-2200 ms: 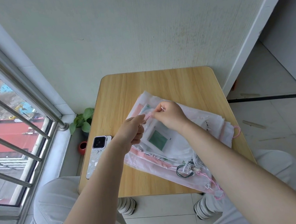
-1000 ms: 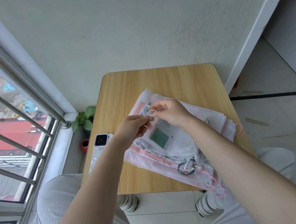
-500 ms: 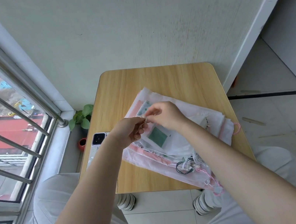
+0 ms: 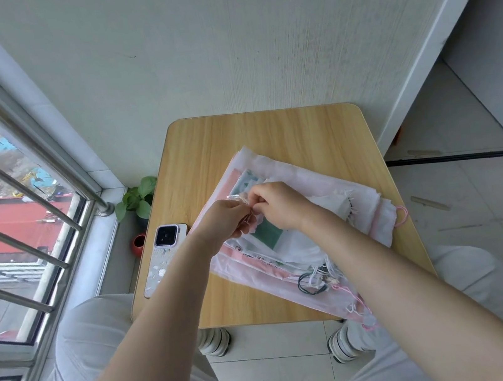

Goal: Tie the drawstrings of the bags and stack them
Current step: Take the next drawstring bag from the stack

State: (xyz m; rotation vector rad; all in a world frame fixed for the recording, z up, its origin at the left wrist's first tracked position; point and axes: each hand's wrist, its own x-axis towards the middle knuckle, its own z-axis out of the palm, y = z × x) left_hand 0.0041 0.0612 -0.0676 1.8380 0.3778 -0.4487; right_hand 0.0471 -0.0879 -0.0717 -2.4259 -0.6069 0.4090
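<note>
Both grips are busy: my left hand (image 4: 226,219) and right hand (image 4: 279,205) meet w/ fingertips pinched on the thin white drawstring (image 4: 235,196) of the top bag (image 4: 300,238), which lies on the pile of sheer bags (image 4: 336,196) mid-bench (image 4: 267,135). Fabric looks v. light, limp and a bit slick, so I judge it'll slide and bunch if dragged. Best hold is on the cord ends near the bag mouth, not the cloth.

sheer white cloth bags (image 4: 327,198) on a smooth matt wood-grain table (image 4: 267,135).
</note>
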